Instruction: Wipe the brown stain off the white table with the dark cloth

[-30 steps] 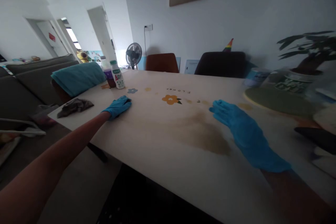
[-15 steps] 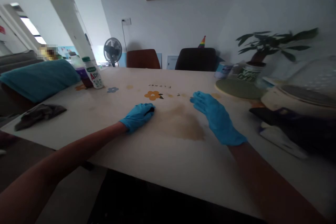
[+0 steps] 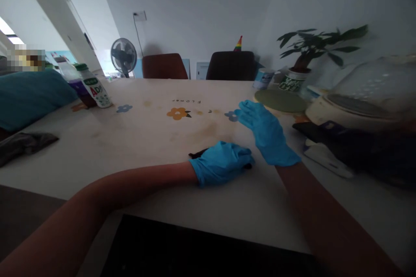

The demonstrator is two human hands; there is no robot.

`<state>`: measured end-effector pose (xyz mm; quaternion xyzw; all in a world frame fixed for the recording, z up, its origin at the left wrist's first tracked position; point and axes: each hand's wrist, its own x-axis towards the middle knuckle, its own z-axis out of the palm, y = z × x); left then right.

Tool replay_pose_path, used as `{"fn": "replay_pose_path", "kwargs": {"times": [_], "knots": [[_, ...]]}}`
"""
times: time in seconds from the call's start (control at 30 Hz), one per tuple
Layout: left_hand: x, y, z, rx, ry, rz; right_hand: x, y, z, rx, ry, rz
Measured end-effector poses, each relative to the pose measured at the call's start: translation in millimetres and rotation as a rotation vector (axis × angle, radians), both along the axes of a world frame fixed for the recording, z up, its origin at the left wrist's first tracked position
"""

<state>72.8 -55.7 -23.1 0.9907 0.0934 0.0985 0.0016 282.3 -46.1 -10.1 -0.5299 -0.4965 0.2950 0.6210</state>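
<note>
My left hand (image 3: pixel 222 162), in a blue glove, presses a black cloth (image 3: pixel 199 154) onto the white tabletop (image 3: pixel 143 138). Only the cloth's edges show, left of the hand and under its fingertips. Just beyond lies a brownish wet smear (image 3: pixel 204 133), partly covered by that hand. To the right, my gloved right hand (image 3: pixel 261 127) has its fingers stretched out and holds nothing. Its fingertips are beside a printed blue flower (image 3: pixel 232 115); whether the palm touches the table I cannot tell. An orange flower print (image 3: pixel 178 114) lies farther back.
Bottles, one a white bottle (image 3: pixel 96 91) with a green cap, stand at the left back. A grey cloth (image 3: pixel 27 145) lies at the left edge. Right of my right hand are a round green mat (image 3: pixel 281 100), a potted plant (image 3: pixel 297 67), a lidded pot (image 3: pixel 351 110) and dark fabric (image 3: pixel 344 149).
My left hand has slid right with the black cloth across the brown stain, which is now smaller and fainter. My right hand stays nearly in place; the view has shifted slightly right.
</note>
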Motion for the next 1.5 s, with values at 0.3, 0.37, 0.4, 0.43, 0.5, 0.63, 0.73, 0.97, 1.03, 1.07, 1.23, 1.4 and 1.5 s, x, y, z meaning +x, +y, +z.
{"fn": "replay_pose_path", "kwargs": {"times": [0.3,0.37,0.4,0.43,0.5,0.63,0.73,0.97,1.03,1.07,1.23,1.4,1.5], "knots": [[-1.6,17.1,-4.5,-0.05,0.081,0.123,1.5,-3.3,-2.1,0.041,0.015,-0.01],[-12.5,34.5,-1.3,-0.105,0.095,0.265,0.0,-6.1,3.0,0.005,-0.006,-0.012],[-19.5,44.0,1.1,-0.134,0.1,0.334,-0.5,-7.3,5.2,-0.006,-0.018,-0.011],[-27.3,53.5,3.8,-0.16,0.103,0.398,-0.8,-8.0,6.8,-0.013,-0.026,-0.009],[-44.8,71.6,9.8,-0.202,0.101,0.511,-1.7,-8.0,7.2,-0.021,-0.031,0.001],[-82.3,102.8,19.4,-0.263,0.054,0.717,-5.3,-3.4,-0.1,0.008,0.043,0.012],[-107.7,124.9,24.2,-0.288,0.007,0.88,-7.7,-1.9,-3.4,0.024,0.066,0.024],[-128.1,157.1,29.9,-0.307,0.011,1.082,-5.9,-18.7,18.8,0.006,0.04,0.083],[-119.0,157.8,28.6,-0.308,0.006,1.051,-5.6,-21.9,23.6,0.001,0.028,0.094],[-112.1,157.0,27.5,-0.31,0.001,1.022,-6.1,-21.9,24.0,0.001,0.029,0.095],[-63.8,142.3,18.7,-0.327,-0.027,0.85,-12.6,-8.9,11.7,0.025,0.089,0.046],[-13.9,111.5,7.9,-0.371,-0.131,0.62,-6.9,-4.5,7.0,-0.012,0.155,-0.043],[12.1,90.8,1.3,-0.368,-0.185,0.454,-0.4,-9.9,7.1,-0.001,0.124,-0.024]]}}
